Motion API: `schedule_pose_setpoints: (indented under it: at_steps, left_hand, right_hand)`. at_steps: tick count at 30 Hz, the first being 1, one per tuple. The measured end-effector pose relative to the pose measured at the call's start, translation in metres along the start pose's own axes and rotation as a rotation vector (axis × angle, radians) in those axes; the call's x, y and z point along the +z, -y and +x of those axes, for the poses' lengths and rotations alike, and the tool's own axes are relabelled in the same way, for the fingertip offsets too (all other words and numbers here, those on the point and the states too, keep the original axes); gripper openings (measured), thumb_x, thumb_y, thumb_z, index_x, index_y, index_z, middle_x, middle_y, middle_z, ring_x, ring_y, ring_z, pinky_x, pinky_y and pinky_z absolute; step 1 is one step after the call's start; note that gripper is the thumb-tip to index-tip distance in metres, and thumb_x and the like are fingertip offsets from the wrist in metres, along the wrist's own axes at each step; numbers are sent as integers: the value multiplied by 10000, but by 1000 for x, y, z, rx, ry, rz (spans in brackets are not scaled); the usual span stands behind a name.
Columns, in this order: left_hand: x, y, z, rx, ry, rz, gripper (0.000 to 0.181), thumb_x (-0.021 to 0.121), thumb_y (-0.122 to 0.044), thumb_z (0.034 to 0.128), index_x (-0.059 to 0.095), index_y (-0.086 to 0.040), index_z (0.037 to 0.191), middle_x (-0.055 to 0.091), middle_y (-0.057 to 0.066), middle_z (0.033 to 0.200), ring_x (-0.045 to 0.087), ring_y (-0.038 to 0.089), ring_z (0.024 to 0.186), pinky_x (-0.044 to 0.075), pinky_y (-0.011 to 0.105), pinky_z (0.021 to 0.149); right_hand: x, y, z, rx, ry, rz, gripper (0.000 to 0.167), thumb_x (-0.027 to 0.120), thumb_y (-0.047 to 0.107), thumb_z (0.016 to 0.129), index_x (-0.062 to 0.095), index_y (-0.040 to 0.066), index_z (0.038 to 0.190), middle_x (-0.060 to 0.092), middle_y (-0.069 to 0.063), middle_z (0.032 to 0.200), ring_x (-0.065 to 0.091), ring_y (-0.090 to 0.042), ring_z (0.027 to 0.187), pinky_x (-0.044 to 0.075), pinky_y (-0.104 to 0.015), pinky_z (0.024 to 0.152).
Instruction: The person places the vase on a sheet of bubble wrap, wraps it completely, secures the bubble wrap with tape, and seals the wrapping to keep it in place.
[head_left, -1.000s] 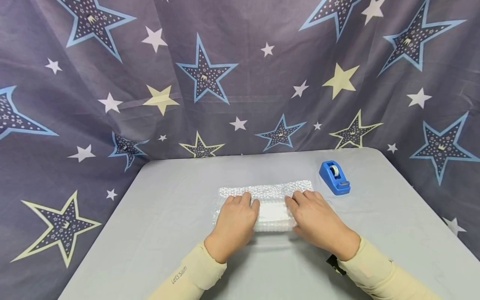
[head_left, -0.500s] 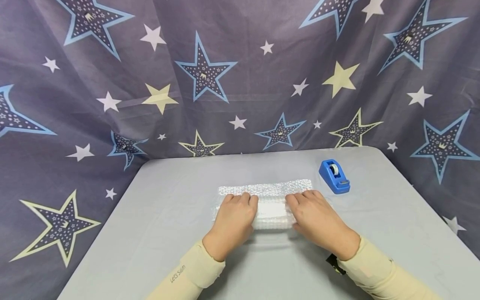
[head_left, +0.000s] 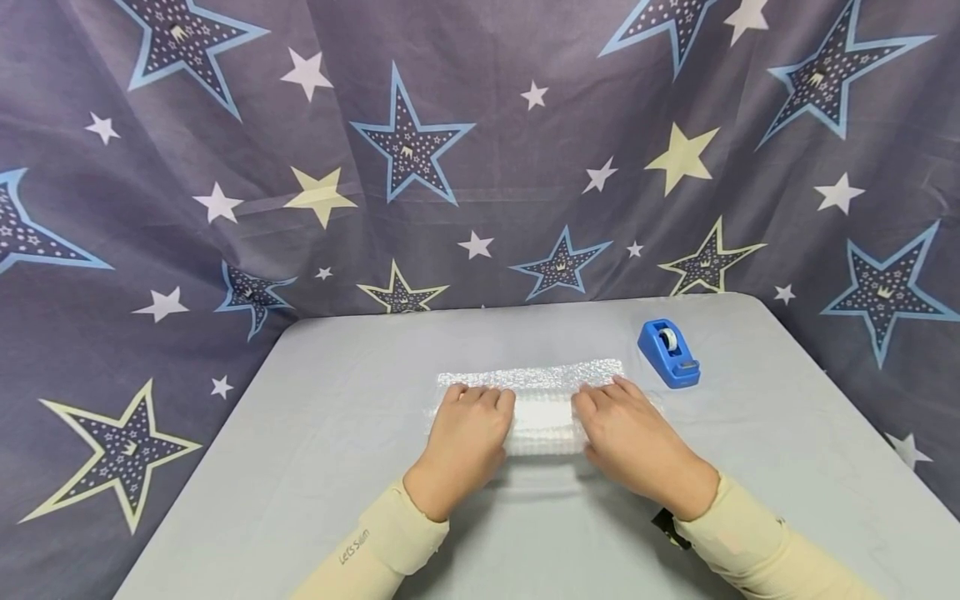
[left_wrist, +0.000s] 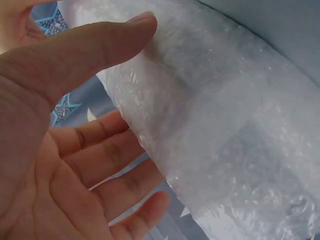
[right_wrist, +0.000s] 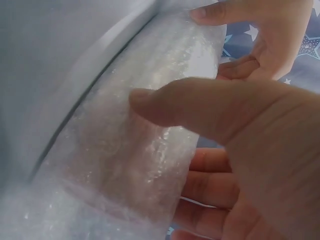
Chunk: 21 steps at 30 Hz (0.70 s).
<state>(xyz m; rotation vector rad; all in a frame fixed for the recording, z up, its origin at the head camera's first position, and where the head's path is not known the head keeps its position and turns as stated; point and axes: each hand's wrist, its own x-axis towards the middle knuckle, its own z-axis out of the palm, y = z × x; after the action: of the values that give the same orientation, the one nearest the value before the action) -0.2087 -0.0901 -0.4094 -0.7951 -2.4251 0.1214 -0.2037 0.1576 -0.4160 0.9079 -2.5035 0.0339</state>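
Both hands are clamped on the same thing, a bundle of clear bubble wrap [head_left: 542,417], which sits toward 5 o'clock from the centre of the head view, over the desk [head_left: 352,383]. Counting from the bundle, the left hand [head_left: 463,437] grips its end at about 9 o'clock and the right hand [head_left: 633,429] its end at 3 o'clock, the two well apart. The wrist views show each thumb laid on the near face and the fingers reaching round the other side. A white shape shows through the layers (what it is, I cannot tell). At 12 o'clock a loose flap of wrap [head_left: 536,377] extends beyond the roll.

The only lettering that shows is on the left sleeve [head_left: 375,546], at 8 o'clock from the bundle: "Let's", then a short word that looks like "Slim", slightly blurred. At 4 o'clock, a small black piece [head_left: 670,527] at the right cuff carries a yellowish mark too small to read. A blue tape dispenser [head_left: 672,360] with a white roll in it stands on the desk at 2 o'clock, near the right hand. Behind hangs a purple-grey cloth [head_left: 480,50] printed with stars (some bear little crowns).
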Motion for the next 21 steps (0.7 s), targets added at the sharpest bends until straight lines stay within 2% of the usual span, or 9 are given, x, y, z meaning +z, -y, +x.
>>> schedule_pose_setpoints:
  at_steps: [9,15,18,21]
  left_hand:
    - [0,0,0,-1,5,-21,190,721,-53,702,605,-128,833,692,22,846,703,232,880,503,460,846]
    - [4,1,0,5,-23,-32,147,684,-38,719,614,-125,815,711,45,894,709,245,970,517,464,877]
    - [4,1,0,4,-19,-37,131,674,-36,735,649,-103,845,735,90,1015,702,284,1097,519,485,931]
    - [4,2,0,-5,10,-48,150,672,-44,759,690,-81,904,712,155,1208,641,337,1253,493,519,1020]
  right_hand:
    - [1,-1,0,22,37,2,570,863,204,674,615,10,1150,707,-197,1209,685,-355,1115,429,-604,1088]
    - [2,-2,-1,22,53,3,635,883,224,667,631,16,1212,702,-188,1241,678,-356,1138,421,-615,1096]
    - [2,-3,0,26,61,4,660,886,224,665,633,15,1237,695,-182,1253,669,-355,1160,417,-617,1101]
    - [2,-3,0,26,56,1,682,886,213,657,630,7,1254,686,-177,1259,656,-354,1182,422,-620,1094]
